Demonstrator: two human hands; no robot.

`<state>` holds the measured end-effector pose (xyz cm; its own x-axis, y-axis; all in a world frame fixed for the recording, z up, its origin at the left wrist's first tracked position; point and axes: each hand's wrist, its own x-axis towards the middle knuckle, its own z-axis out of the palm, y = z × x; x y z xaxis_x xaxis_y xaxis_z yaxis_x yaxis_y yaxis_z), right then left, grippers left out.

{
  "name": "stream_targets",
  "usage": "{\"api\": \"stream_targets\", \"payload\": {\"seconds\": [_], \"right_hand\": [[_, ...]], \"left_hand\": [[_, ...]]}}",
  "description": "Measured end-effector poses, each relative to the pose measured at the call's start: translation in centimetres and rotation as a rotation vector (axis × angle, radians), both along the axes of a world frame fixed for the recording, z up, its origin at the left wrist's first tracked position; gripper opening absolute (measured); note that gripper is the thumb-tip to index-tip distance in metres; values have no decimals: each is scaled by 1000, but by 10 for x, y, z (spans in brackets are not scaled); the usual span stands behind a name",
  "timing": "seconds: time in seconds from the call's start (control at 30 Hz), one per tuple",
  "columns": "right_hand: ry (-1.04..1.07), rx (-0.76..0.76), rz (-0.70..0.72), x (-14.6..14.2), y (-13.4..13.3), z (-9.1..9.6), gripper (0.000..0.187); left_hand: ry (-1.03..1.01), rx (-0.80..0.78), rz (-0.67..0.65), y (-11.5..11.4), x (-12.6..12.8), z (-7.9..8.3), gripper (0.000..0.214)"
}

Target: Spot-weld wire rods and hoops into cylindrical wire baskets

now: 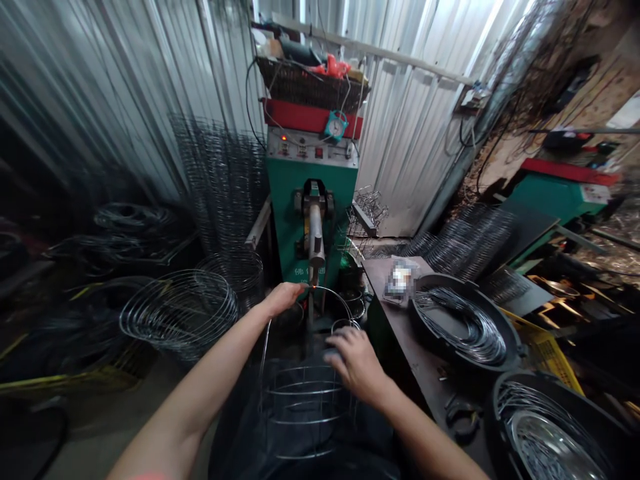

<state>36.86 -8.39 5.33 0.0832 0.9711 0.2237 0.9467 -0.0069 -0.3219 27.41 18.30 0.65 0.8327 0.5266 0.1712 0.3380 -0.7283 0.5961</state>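
The left hand (pixel 283 300) is curled shut around a wire hoop (pixel 330 293) right up at the green spot welder (pixel 287 220), while the right hand (pixel 353 363) lies spread, steadying the wire basket frame (pixel 305 407) against the dark apron (pixel 240 427)

The big machine (pixel 310 227) is green, with a red band (pixel 313 117) across its top and a pale panel (pixel 313 148) with tiny red lights. A round blue-green dial (pixel 335 125) sits on the red. Above it, a brown woven basket (pixel 295 83) holds a bright orange-red bag (pixel 330 67). The metal wall (pixel 415 133) is whitish grey with long up-and-down stripes. The wire basket (pixel 300 413) is shiny silver, with rings going round it. The tubs (pixel 440 283) are black, and the wire coils (pixel 465 327) inside are silver-grey. The worktop (pixel 395 333) is dark brown. A crate (pixel 545 353) is yellow with a grid of holes. Farther off, another machine (pixel 555 193) is green with a red top.
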Motion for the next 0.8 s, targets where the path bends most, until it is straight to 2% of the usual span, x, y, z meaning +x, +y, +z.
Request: {"api": "stream_targets", "payload": {"seconds": [0.07,0.13,0.3,0.4,0.47,0.53,0.63,0.67,0.73,0.8], "right_hand": [[33,-23,90,-23,-30,-3,35],[71,-58,93,-35,-43,-12,35],[207,-52,55,-31,-35,-30,32],[282,46,47,-24,-40,-35,35],[346,102,29,-21,-50,-37,38],[420,142,-9,-17,-63,-39,43],[514,210,-50,-15,-77,-42,48],[530,242,-41,-16,-80,-42,48],[530,301,3,-18,-82,-41,47],[515,349,33,-21,-83,-41,46]], "left_hand": [[19,14,15,-3,0,1,33],[40,22,31,-6,1,4,34],[88,41,106,-13,-8,25,41],[34,-1,198,-27,-42,25,49],[-109,-249,357,-47,-78,7,53],[-149,-651,545,-78,-116,-24,58],[-112,-1192,632,-134,-164,-72,67],[-160,-1304,643,-151,-174,-83,71],[-306,-1450,669,-177,-187,-93,76],[-482,-1524,703,-190,-192,-89,78]]}}
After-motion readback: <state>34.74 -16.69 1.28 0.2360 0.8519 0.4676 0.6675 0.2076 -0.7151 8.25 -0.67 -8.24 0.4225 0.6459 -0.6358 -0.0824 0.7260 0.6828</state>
